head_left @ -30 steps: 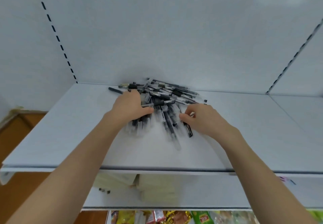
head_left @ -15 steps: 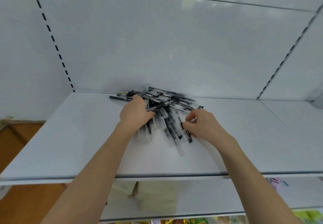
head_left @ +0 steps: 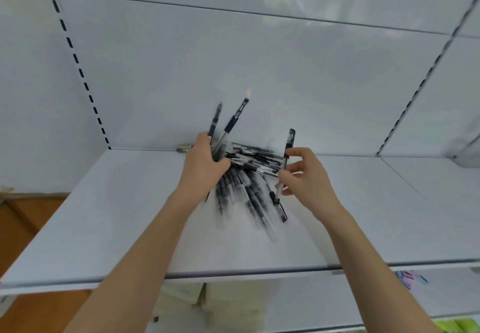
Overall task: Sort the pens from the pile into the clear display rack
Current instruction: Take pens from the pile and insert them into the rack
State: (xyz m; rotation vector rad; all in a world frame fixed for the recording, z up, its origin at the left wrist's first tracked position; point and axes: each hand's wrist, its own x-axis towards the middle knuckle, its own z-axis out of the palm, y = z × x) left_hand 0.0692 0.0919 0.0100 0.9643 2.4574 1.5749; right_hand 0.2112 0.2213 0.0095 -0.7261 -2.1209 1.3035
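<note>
A white metal shelf (head_left: 104,228) runs across the view, backed by a plain white panel (head_left: 233,59) with a horizontal seam (head_left: 233,11) near the top. Slotted uprights stand at the left (head_left: 78,65) and right (head_left: 420,85). Soft light reflects high on the panel. A lower shelf (head_left: 337,299) carries pale, blurred boxes (head_left: 228,304). A brown wooden surface (head_left: 23,223) shows at far left.
</note>
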